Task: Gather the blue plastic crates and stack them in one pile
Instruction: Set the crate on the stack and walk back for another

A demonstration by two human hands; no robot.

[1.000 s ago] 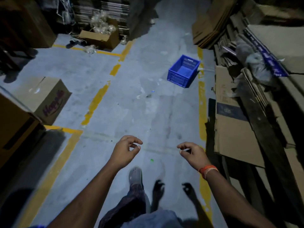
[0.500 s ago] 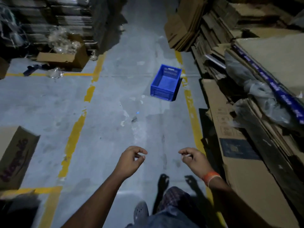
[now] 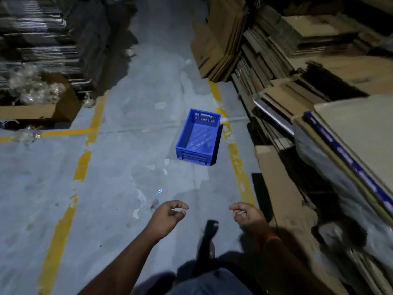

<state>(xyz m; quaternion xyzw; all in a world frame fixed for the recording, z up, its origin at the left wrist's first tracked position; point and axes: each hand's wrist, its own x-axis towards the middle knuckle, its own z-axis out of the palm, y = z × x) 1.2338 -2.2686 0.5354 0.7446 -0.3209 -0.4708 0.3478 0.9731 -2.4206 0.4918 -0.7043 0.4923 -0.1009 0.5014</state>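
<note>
At the far left an open cardboard box (image 3: 42,107) stuffed with clear plastic wrap (image 3: 32,88) sits on the grey floor (image 3: 127,177), and more wrap (image 3: 27,134) lies loose by the yellow floor line (image 3: 81,165); stray film like that could catch a foot if the route drifts that way; small scraps (image 3: 136,213) also litter the floor just ahead of the left hand (image 3: 168,216), which hangs with fingers loosely curled and grips nothing. Farther ahead, well apart from both hands, the blue crate (image 3: 198,138) stands upright and empty, mouth up, between the yellow lines and close to the right one; its long axis runs away from the viewer, leaning slightly rightward at the far end, one short wall facing back this way. The right hand (image 3: 247,217) is likewise loosely curled and empty; beside it leaning cardboard sheets (image 3: 282,188) crowd the aisle, so a swung crate might, I judge, clip them.
</note>
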